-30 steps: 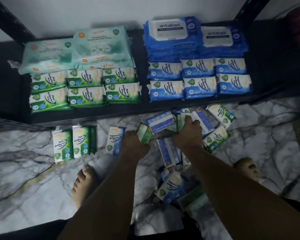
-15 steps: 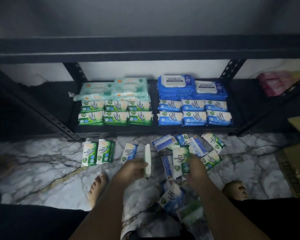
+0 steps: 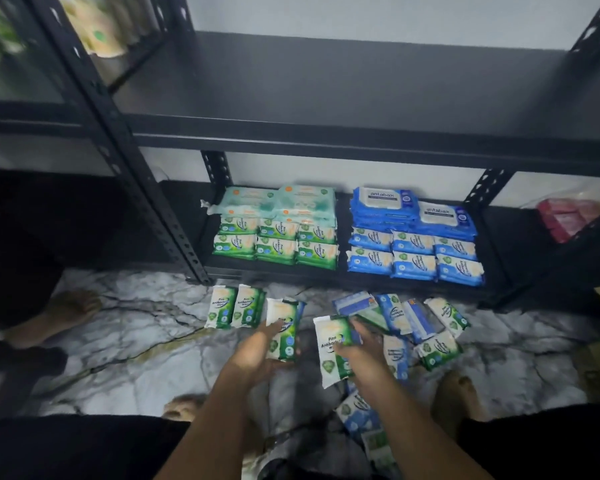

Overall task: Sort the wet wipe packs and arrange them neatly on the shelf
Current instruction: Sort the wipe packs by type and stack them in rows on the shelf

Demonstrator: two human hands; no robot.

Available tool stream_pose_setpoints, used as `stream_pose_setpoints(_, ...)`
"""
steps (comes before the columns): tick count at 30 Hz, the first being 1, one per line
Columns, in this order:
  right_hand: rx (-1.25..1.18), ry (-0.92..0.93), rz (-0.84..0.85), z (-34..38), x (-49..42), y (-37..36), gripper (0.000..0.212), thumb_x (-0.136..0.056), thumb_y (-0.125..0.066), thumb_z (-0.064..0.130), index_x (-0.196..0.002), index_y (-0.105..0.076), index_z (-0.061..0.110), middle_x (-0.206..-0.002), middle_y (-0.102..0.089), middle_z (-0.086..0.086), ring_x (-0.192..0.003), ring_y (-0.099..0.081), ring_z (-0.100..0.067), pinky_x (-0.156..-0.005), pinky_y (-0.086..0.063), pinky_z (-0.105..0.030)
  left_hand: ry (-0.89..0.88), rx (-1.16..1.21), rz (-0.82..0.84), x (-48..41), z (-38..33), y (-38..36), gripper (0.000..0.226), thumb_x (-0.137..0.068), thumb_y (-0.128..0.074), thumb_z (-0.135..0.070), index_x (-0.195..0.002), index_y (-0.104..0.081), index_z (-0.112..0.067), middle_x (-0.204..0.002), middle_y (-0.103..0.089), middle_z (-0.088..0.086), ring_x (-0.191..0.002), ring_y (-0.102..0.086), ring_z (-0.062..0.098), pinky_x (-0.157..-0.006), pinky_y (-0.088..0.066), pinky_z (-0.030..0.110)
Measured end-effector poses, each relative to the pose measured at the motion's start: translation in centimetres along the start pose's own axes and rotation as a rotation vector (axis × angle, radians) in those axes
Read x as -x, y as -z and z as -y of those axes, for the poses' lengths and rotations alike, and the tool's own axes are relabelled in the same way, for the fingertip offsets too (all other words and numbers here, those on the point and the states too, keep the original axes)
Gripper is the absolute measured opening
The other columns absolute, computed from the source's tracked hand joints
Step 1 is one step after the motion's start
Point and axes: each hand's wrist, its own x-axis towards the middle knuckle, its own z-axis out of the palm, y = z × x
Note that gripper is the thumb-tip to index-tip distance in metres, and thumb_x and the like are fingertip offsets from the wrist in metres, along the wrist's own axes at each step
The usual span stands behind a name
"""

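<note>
shelf [image 3: 326,277]: the black bottom board is the landmark; it has room in front of the sorted rows, and the board above it is bare.
blue block [image 3: 414,252]: right half of the shelf, 2 rows of 3 small packs with big flip-top packs behind.
green block [image 3: 276,242]: left half of the shelf, 2 rows of 3, pale packs stacked behind; new green packs should line up here, labels facing the same way.
loose pile [image 3: 409,322]: on the marble floor just in front of the shelf, blue and green mixed.
standing pair [image 3: 234,306]: 2 green packs upright on the floor, in front of the shelf's left post.
left hand [image 3: 257,355]: closed around 1 green pack [image 3: 283,332], held upright.
right hand [image 3: 361,351]: gripping another green pack [image 3: 333,348], tilted.
advice: square both packs together before sliding them onto the green side.
</note>
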Motion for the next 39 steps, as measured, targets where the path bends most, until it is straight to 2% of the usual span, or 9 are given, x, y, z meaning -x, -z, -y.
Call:
stream_pose_setpoints(4, 0.062, 0.013, 0.071, -0.8, -0.6, -1.5, 0.073, -0.08, -0.071, -0.018, -0.133, -0.052, 0.029, -0.122, -0.064, -0.004, -0.093, -0.069, -0.023, -0.071, -0.06, -0.036, 0.02, -0.116, -0.126, -0.1, 1.1, 2.7, 0.024, -0.098, -0.065, -0.034, -0.116, -0.063, -0.019, -0.097, -0.073, 0.006, -0.075, -0.072, 0.01, -0.066, -0.061, 0.033)
stream_pose_setpoints(6, 0.124, 0.013, 0.094, -1.4, -1.5, -2.6, 0.064, -0.076, -0.074, -0.018, -0.121, -0.059, 0.025, -0.12, -0.068, -0.011, -0.094, -0.069, -0.023, -0.071, -0.06, -0.037, -0.014, -0.253, -0.149, -1.1, 1.9, 4.9, 0.058, -0.079, -0.079, -0.057, -0.122, -0.065, -0.02, -0.113, -0.072, 0.007, -0.096, -0.071, 0.02, -0.087, -0.059, 0.048)
stream_pose_setpoints(10, 0.184, -0.004, 0.124, -1.8, -3.1, -5.2, 0.057, -0.074, -0.075, -0.019, -0.118, -0.061, 0.015, -0.109, -0.07, -0.012, -0.08, -0.065, -0.014, -0.063, -0.056, -0.025, -0.124, -0.495, -0.297, -2.2, 2.1, 9.0, 0.051, -0.092, -0.072, -0.009, -0.137, -0.05, -0.02, -0.108, -0.072, 0.011, -0.074, -0.065, 0.02, -0.066, -0.053, 0.028)
stream_pose_setpoints(15, 0.291, 0.023, 0.134, -3.5, -6.5, -10.3, 0.063, -0.072, -0.081, -0.009, -0.114, -0.056, 0.03, -0.112, -0.07, -0.003, -0.083, -0.066, -0.009, -0.064, -0.059, -0.027, -0.103, -0.83, -0.412, -3.8, 0.8, 13.9, 0.056, -0.084, -0.073, -0.021, -0.13, -0.051, -0.044, -0.104, -0.069, 0.0, -0.093, -0.07, 0.024, -0.082, -0.059, 0.037)
stream_pose_setpoints(20, 0.354, 0.036, 0.129, -6.2, -9.8, -15.6, 0.055, -0.08, -0.074, -0.006, -0.124, -0.049, 0.017, -0.112, -0.068, -0.006, -0.088, -0.066, -0.016, -0.051, -0.046, -0.014, -0.061, -0.892, -0.408, -7.4, 0.6, 17.1, 0.056, -0.079, -0.076, -0.01, -0.127, -0.056, -0.03, -0.097, -0.067, 0.0, -0.095, -0.068, 0.028, -0.078, -0.053, 0.033)
stream_pose_setpoints(26, 0.494, 0.081, 0.108, -9.3, -12.3, -20.8, 0.046, -0.078, -0.07, -0.002, -0.118, -0.059, 0.018, -0.109, -0.066, -0.005, -0.105, -0.065, -0.027, -0.082, -0.056, -0.036, 0.001, -0.789, -0.462, -12.3, 1.9, 20.2, 0.051, -0.062, -0.075, -0.026, -0.103, -0.059, -0.053, -0.089, -0.07, -0.009, -0.088, -0.071, 0.023, -0.075, -0.061, 0.044)
stream_pose_setpoints(30, 0.523, 0.123, 0.073, -10.4, -13.3, -22.7, 0.045, -0.077, -0.07, -0.004, -0.118, -0.066, 0.014, -0.099, -0.059, 0.004, -0.1, -0.062, -0.023, -0.081, -0.05, -0.03, 0.045, -0.704, -0.483, -14.3, 2.9, 22.0, 0.057, -0.056, -0.077, -0.027, -0.1, -0.064, -0.06, -0.089, -0.075, -0.004, -0.089, -0.073, 0.031, -0.077, -0.062, 0.05)
stream_pose_setpoints(34, 0.552, 0.108, 0.067, -11.1, -14.1, -23.7, 0.047, -0.079, -0.072, 0.002, -0.121, -0.066, 0.023, -0.1, -0.069, -0.005, -0.097, -0.068, -0.029, -0.085, -0.058, -0.043, 0.029, -0.683, -0.519, -14.9, 3.8, 22.0, 0.064, -0.06, -0.082, -0.02, -0.107, -0.065, -0.059, -0.093, -0.074, -0.017, -0.089, -0.073, 0.024, -0.076, -0.062, 0.048)
stream_pose_setpoints(39, 0.632, 0.167, -0.017, -11.5, -14.5, -24.5, 0.047, -0.08, -0.071, 0.005, -0.125, -0.065, 0.019, -0.109, -0.068, -0.009, -0.103, -0.066, -0.03, -0.087, -0.054, -0.036, -0.018, -0.688, -0.599, -14.8, 4.5, 21.2, 0.066, -0.068, -0.086, -0.01, -0.117, -0.07, -0.05, -0.104, -0.072, -0.018, -0.09, -0.069, 0.01, -0.082, -0.059, 0.031)
